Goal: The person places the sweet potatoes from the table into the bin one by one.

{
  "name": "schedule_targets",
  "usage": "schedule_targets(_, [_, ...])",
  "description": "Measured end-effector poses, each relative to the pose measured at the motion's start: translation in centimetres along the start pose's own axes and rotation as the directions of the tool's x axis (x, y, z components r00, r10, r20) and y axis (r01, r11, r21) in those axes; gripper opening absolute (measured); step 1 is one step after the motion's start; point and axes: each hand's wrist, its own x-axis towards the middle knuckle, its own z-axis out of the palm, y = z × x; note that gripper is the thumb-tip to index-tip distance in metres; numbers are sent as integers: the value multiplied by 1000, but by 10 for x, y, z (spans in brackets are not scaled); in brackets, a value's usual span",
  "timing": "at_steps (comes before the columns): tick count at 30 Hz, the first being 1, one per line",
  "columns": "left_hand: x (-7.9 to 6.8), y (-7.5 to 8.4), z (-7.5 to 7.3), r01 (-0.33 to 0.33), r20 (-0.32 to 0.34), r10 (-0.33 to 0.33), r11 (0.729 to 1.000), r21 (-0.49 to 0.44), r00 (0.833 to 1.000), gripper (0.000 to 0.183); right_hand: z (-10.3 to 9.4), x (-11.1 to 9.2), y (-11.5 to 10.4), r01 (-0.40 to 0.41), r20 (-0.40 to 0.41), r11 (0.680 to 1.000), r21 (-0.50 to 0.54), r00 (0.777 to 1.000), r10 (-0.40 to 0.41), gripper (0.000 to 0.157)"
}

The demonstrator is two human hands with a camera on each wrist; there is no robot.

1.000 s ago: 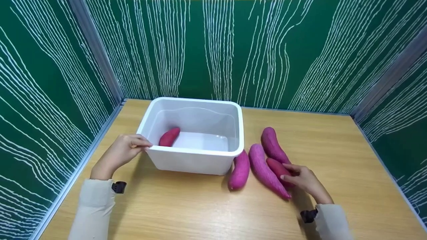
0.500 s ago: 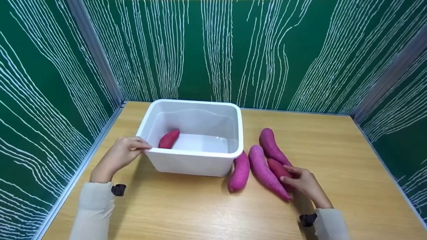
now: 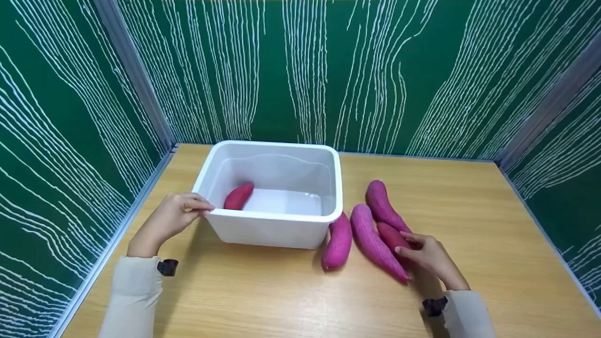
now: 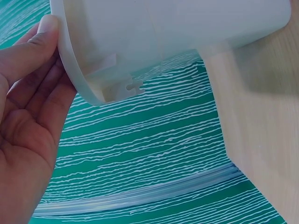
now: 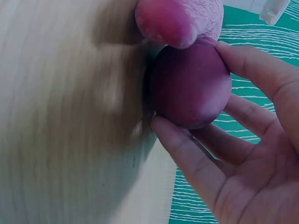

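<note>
In the head view, a white plastic bin (image 3: 277,230) stands on the table with one red sweet potato (image 3: 239,196) inside at its left. My left hand (image 3: 171,218) pinches the bin's rim at the near left corner, thumb on one side and fingers beneath in the left wrist view. At right, my right hand (image 3: 432,256) grips a darker red sweet potato (image 3: 390,236) between thumb and fingers; its rounded end (image 5: 191,84) fills the right wrist view. Beside it lie a long purple sweet potato (image 3: 373,239) and another purple one (image 3: 384,206) behind.
A shorter purple sweet potato (image 3: 338,244) lies against the bin's near right corner. The wooden table (image 3: 281,295) is bounded at the back and sides by green panels (image 3: 267,70) with white wavy lines and grey metal posts (image 3: 136,75).
Almost nothing differs. The head view has shifted slightly; both hands keep the same holds on the bin's rim and the red sweet potato.
</note>
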Motion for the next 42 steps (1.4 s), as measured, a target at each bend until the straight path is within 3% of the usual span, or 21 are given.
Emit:
schedule_targets(19, [0, 1, 1, -40, -19, 40, 999, 3, 999, 23, -11, -1, -5, 31, 3, 997, 74, 999, -31, 64])
schedule_targets(28, [-1, 1, 1, -43, -17, 44, 999, 14, 999, 22, -20, 2, -10, -43, 51, 977, 210, 998, 33, 70])
schedule_targets(42, [-1, 2, 1, -26, -13, 26, 1000, 14, 1000, 22, -29, 8, -19, -73, 82, 941, 331, 995, 48, 73])
